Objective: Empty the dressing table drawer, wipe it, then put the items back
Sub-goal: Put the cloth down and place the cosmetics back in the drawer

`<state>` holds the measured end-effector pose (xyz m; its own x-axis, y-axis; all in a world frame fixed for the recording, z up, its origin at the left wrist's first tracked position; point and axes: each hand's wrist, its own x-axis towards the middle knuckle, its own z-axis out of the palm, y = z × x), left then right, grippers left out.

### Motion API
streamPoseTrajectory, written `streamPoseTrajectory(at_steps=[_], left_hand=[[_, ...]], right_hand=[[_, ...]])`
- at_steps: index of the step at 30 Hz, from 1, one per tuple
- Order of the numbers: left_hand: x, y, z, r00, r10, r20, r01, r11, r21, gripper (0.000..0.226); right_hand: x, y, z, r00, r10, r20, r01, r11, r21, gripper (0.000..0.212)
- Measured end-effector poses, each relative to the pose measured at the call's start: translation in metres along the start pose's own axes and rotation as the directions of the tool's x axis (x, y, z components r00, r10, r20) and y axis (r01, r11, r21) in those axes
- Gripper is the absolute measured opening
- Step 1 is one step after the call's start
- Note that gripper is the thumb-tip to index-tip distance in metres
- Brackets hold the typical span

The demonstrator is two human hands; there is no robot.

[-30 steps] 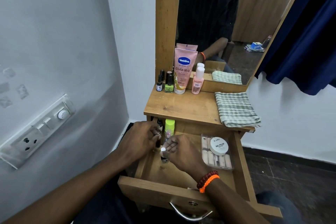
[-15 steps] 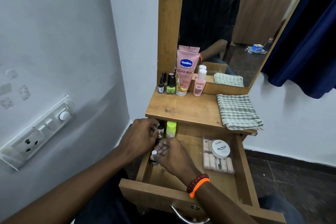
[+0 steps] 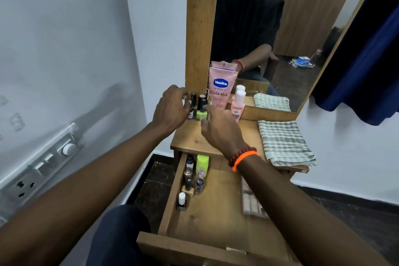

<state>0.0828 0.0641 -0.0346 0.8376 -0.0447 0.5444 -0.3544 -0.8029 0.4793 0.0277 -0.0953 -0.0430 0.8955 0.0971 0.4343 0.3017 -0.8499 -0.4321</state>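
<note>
Both hands are now up on the tabletop (image 3: 216, 138), out of the drawer (image 3: 216, 220).
Emptying step: left hand (image 3: 171, 107) is pinching a bottle (image 3: 192, 101) at 11 o'clock; right hand's (image 3: 220, 128) fingers are curled, contents unclear. Next, fetching bottles (image 3: 190, 179) at drawer's 10 o'clock.

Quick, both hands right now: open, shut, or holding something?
Left hand: holds a small dark bottle at the tabletop's back.
Right hand: fingers curled, blurred; cannot tell what, if anything, it holds.
</note>
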Motion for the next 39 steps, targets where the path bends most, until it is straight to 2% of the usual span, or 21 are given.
streamPoseTrajectory(at_steps=[4,9,15,23,27,31,35,39], left_hand=[[0.023,0.002,0.012,0.998,-0.031,0.054,0.028,0.998,0.062,0.018],[0.018,-0.006,0.019,0.992,-0.029,0.12,0.016,0.994,0.108,0.018],[0.012,-0.011,0.019,0.992,-0.01,0.123,0.007,1.0,0.024,0.018],[0.007,-0.007,0.013,0.991,0.008,0.132,-0.006,1.0,-0.012,0.014],[-0.003,0.005,-0.011,0.991,0.014,0.132,-0.013,1.0,-0.008,0.009],[-0.048,0.028,-0.052,0.986,0.041,0.159,-0.038,0.999,-0.02,0.011],[-0.11,0.05,-0.086,0.968,0.032,0.247,-0.011,0.996,-0.087,0.013],[-0.164,0.061,-0.093,0.911,0.028,0.41,0.016,0.995,-0.103,0.008]], right_hand=[[0.036,-0.003,0.008,0.999,-0.039,-0.016,0.036,0.986,-0.16,0.028],[0.047,0.002,0.02,0.999,-0.044,-0.012,0.04,0.977,-0.211,0.017],[0.046,0.004,0.022,0.997,-0.036,-0.067,0.029,0.994,-0.103,0.015],[0.044,0.001,0.016,0.998,-0.023,-0.061,0.021,0.999,-0.026,0.016],[0.032,-0.005,-0.002,0.998,-0.055,-0.031,0.056,0.998,0.02,0.016],[0.006,-0.011,-0.029,0.994,-0.103,-0.033,0.106,0.985,0.135,0.014],[-0.028,-0.009,-0.051,0.995,-0.088,0.054,0.074,0.971,0.227,0.011],[-0.071,-0.004,-0.057,0.977,-0.074,0.198,0.017,0.961,0.275,0.009]])
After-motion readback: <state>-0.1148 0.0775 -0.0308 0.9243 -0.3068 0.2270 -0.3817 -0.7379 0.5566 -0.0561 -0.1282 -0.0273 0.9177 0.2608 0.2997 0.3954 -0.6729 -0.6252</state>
